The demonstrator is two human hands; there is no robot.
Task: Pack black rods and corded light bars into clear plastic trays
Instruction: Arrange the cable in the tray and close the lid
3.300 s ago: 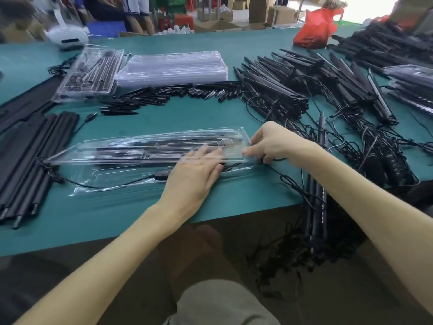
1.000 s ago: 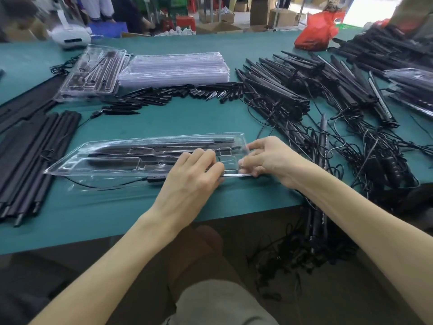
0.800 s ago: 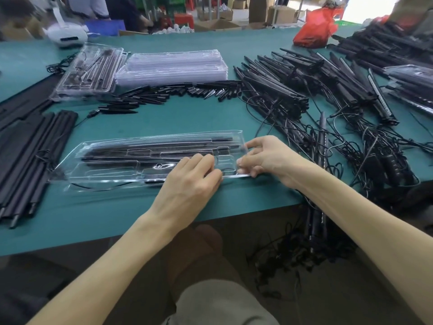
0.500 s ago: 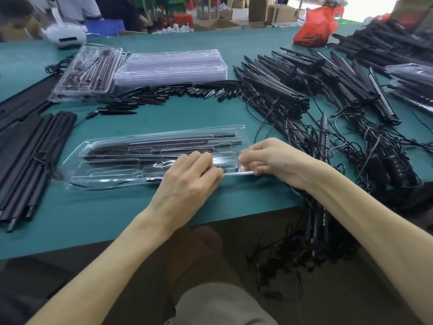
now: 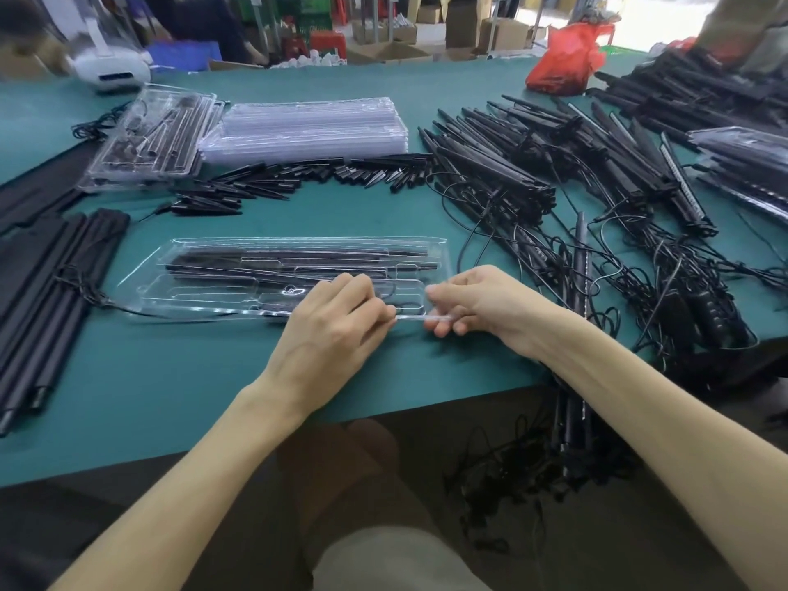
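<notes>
**Q:** What is shown?

**A:** A clear tray (image 5: 221, 292) lies lengthwise on the table (image 5: 170, 398), near its front edge. Rods (image 5: 221, 254) and, it seems, a light bar (image 5: 221, 273) sit in its moulded channels. The left hand (image 5: 337, 317) has its fingers curled over the tray's near rim. Its thumb is hidden, so a grasp is likely but not certain. The right hand (image 5: 473, 305) pinches the same rim at the near right corner.

**Q:** Which step is this?

**A:** Probably snapping the two clear layers together along the near rim. Glare hides whether the far rim has seated.

**Q:** How is it done well?

**A:** Press on the flat rim, not on the raised channels. Work from the corner toward the middle so the thin plastic does not buckle. A cord (image 5: 119, 308) runs out from under the tray's left end. It should be tucked inside before that end is closed, or the seam will nip it.

**Q:** And once shut?

**A:** A filled tray (image 5: 153, 138) lies at the far left, just beside the stack (image 5: 307, 125) of empty ones. That suggests where this one belongs.
</notes>
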